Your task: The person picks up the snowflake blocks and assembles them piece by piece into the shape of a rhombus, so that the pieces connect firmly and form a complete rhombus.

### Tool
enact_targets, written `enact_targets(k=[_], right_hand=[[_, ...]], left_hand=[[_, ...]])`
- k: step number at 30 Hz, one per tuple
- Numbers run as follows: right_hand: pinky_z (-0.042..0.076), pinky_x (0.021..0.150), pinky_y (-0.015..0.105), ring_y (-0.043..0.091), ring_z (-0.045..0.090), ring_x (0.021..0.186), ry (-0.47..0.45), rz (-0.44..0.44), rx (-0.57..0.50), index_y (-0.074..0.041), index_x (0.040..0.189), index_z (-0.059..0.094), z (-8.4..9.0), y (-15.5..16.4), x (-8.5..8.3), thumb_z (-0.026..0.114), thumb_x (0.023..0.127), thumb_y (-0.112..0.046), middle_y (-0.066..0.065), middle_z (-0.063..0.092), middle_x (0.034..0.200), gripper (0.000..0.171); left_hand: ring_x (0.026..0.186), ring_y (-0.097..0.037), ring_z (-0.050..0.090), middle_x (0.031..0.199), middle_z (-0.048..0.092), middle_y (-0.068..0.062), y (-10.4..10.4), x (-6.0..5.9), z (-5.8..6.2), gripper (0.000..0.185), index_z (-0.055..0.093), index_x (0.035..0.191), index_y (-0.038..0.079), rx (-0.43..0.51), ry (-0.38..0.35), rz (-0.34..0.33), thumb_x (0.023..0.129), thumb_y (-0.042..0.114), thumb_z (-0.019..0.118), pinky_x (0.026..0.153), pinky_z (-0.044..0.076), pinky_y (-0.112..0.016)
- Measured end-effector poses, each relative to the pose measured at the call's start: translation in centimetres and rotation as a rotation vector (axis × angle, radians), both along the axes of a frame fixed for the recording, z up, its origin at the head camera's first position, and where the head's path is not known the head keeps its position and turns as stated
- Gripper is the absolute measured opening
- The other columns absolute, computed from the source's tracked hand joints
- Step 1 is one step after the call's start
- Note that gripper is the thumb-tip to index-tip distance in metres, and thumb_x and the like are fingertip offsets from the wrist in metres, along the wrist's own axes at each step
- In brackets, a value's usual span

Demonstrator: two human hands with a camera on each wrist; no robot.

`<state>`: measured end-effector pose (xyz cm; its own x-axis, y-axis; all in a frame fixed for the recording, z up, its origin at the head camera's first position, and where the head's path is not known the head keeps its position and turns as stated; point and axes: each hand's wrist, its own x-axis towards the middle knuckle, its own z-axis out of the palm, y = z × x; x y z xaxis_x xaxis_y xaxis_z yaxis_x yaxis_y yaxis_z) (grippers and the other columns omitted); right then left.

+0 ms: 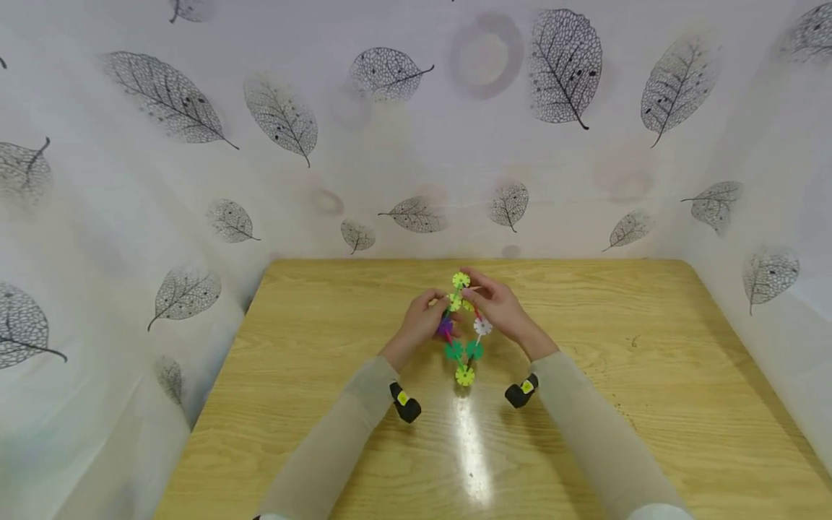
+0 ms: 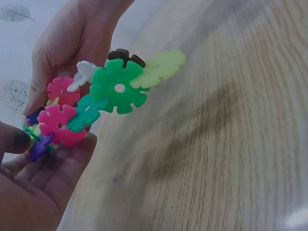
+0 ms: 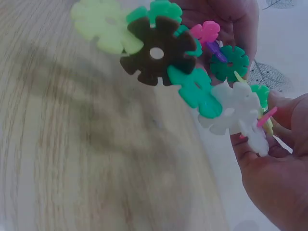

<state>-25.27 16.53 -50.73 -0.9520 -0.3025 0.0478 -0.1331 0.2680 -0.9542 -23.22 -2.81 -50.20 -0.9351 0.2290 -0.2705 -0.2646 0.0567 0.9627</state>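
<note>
Two hands, left hand (image 1: 425, 318) and right hand (image 1: 497, 307), both pinch the snowflake-disc chain (image 1: 464, 339) above the table (image 1: 650, 375) centre, top end at 12 o'clock (loose slots, prob.): uneven squeeze could pop discs off.

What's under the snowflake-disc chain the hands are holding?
Bare wooden table with a glare streak lies under the snowflake-disc chain. The left hand and right hand grip its upper end; whether its lowest yellow-green disc touches the wood is unclear.
</note>
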Motion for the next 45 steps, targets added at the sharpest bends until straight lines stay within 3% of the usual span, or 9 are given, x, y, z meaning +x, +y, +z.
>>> enact_targets(k=[5, 9, 12, 17, 21, 24, 28, 33, 45], right_hand=[[0.058, 0.101, 0.038, 0.042, 0.065, 0.126, -0.021, -0.051, 0.046, -0.005, 0.158, 0.046, -1.1, -0.1, -0.5, 0.06, 0.109, -0.023, 0.028, 0.062, 0.141, 0.054], [0.058, 0.103, 0.041, 0.043, 0.063, 0.13, -0.044, -0.071, 0.049, -0.003, 0.157, 0.047, -1.6, -0.1, -0.6, 0.061, 0.109, -0.024, 0.029, 0.062, 0.142, 0.055], [0.057, 0.107, 0.044, 0.042, 0.062, 0.133, -0.057, -0.075, 0.029, -0.002, 0.156, 0.047, -1.9, -0.1, -0.6, 0.06, 0.109, -0.022, 0.029, 0.062, 0.143, 0.053], [0.057, 0.108, 0.039, 0.041, 0.062, 0.133, -0.061, -0.089, 0.022, -0.001, 0.155, 0.049, -2.4, -0.1, -0.9, 0.058, 0.11, -0.016, 0.028, 0.062, 0.144, 0.048], [0.057, 0.107, 0.033, 0.041, 0.061, 0.133, -0.062, -0.101, 0.024, 0.001, 0.154, 0.05, -2.9, 0.1, -1.1, 0.057, 0.11, -0.012, 0.028, 0.062, 0.144, 0.046], [0.056, 0.1, 0.024, 0.042, 0.063, 0.13, -0.057, -0.112, 0.036, 0.003, 0.153, 0.05, -3.1, 0.3, -1.3, 0.055, 0.108, -0.007, 0.029, 0.064, 0.141, 0.046], [0.055, 0.092, 0.016, 0.042, 0.065, 0.126, -0.046, -0.134, 0.061, 0.004, 0.151, 0.052, -3.4, 0.5, -1.3, 0.054, 0.107, -0.002, 0.03, 0.066, 0.135, 0.045], [0.057, 0.101, 0.031, 0.042, 0.065, 0.127, -0.05, -0.158, 0.074, 0.003, 0.149, 0.055, -3.5, 0.5, -1.2, 0.054, 0.106, -0.001, 0.029, 0.067, 0.135, 0.043], [0.059, 0.101, 0.042, 0.041, 0.066, 0.125, -0.02, -0.168, 0.161, 0.004, 0.146, 0.057, -4.2, 0.7, -1.0, 0.054, 0.106, -0.002, 0.027, 0.069, 0.133, 0.04]], left_hand=[[0.064, -0.016, 0.075, 0.11, 0.073, -0.031, 0.0, -0.9, -0.9, 0.019, 0.06, 0.112, 0.004, -0.028, -0.03, 0.004, 0.112, 0.021, 0.051, 0.061, 0.067, -0.035], [0.064, -0.016, 0.075, 0.097, 0.07, -0.02, 0.1, -1.2, -1.6, 0.019, 0.061, 0.112, 0.003, -0.041, -0.034, 0.014, 0.112, 0.019, 0.052, 0.056, 0.064, -0.03], [0.061, -0.015, 0.073, 0.093, 0.071, -0.019, 0.2, -1.4, -2.1, 0.019, 0.061, 0.112, 0.001, -0.036, -0.031, 0.027, 0.111, 0.018, 0.052, 0.054, 0.063, -0.029], [0.06, -0.01, 0.067, 0.099, 0.077, -0.025, 0.4, -1.8, -2.9, 0.021, 0.065, 0.112, -0.002, -0.121, 0.038, 0.068, 0.109, 0.017, 0.056, 0.054, 0.06, -0.023], [0.066, -0.009, 0.067, 0.103, 0.079, -0.022, 0.6, -2.0, -3.2, 0.024, 0.071, 0.113, -0.002, -0.235, 0.098, 0.096, 0.107, 0.018, 0.06, 0.058, 0.057, -0.019], [0.079, -0.014, 0.069, 0.106, 0.079, -0.018, 0.6, -2.3, -3.4, 0.025, 0.074, 0.114, 0.0, -0.316, 0.137, 0.098, 0.106, 0.021, 0.062, 0.068, 0.059, -0.023], [0.103, -0.025, 0.071, 0.114, 0.078, -0.014, 0.6, -2.6, -3.8, 0.027, 0.077, 0.117, 0.004, -0.427, 0.204, 0.088, 0.106, 0.024, 0.063, 0.093, 0.06, -0.036], [0.119, -0.029, 0.069, 0.121, 0.077, -0.01, 0.8, -2.9, -4.3, 0.029, 0.079, 0.12, 0.007, -0.52, 0.238, 0.088, 0.105, 0.028, 0.065, 0.108, 0.056, -0.045], [0.092, -0.019, 0.07, 0.104, 0.079, -0.007, 0.7, -2.8, -4.6, 0.021, 0.08, 0.117, 0.009, -0.56, 0.283, 0.119, 0.1, 0.018, 0.069, 0.082, 0.059, -0.034]])
